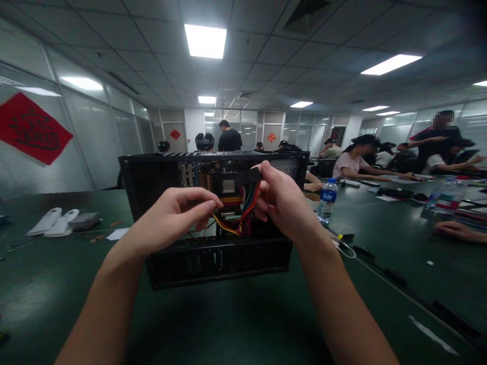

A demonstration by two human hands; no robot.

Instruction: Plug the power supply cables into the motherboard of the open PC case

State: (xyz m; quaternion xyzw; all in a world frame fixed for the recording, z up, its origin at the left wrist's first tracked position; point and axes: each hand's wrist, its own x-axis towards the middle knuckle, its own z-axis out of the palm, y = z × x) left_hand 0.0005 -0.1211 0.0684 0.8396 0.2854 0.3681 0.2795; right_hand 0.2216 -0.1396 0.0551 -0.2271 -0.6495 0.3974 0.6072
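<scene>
An open black computer case [218, 261] stands on the green table in front of me, with its motherboard [228, 186] showing inside. My right hand [279, 197] pinches a wide black power connector [249, 177] between thumb and fingers, in front of the board. From that connector a bundle of coloured wires [249, 208], red, orange, black and green, hangs into the case. My left hand [186, 210] has its thumb and forefinger closed together at the end of a yellow wire [219, 221]. Its other fingers are curled and partly hidden.
A water bottle [327, 202] stands right of the case on the table [213, 329]. Cables [395, 278] run along the right side. White objects [57, 222] and a grey box [84, 221] lie at left. Several people sit at tables beyond; another person's hand [458, 231] rests at far right.
</scene>
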